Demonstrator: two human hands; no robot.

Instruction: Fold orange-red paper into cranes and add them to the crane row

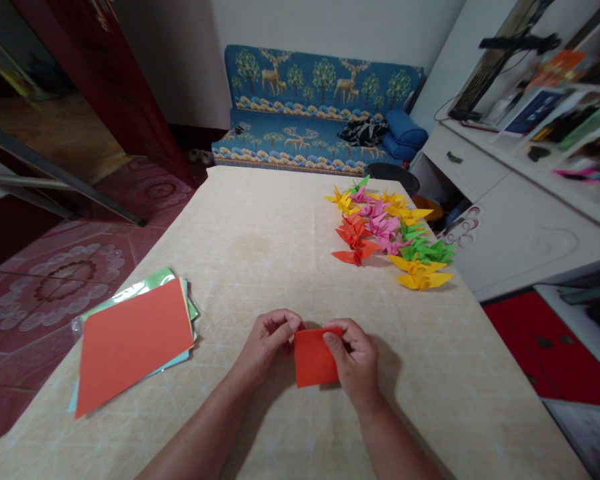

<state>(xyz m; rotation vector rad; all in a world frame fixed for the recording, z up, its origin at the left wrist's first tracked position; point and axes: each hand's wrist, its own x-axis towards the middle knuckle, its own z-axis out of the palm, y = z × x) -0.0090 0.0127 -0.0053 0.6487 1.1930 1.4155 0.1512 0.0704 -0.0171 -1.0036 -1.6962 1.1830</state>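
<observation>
A small red folded square of paper is held just above the table in front of me. My right hand grips its right side, thumb on the near face and fingers behind. At the upper left corner of the paper, my left hand is closed with thumb and forefinger pinched together. Whether a bit of the paper's edge sits in that pinch is hard to see. The fingers behind the paper are partly hidden.
Folded paper cranes in red, pink, yellow, green and orange cluster at the table's far right. A stack of coloured paper sheets, red on top, lies at the left. Beyond the tablecloth stands a blue patterned sofa.
</observation>
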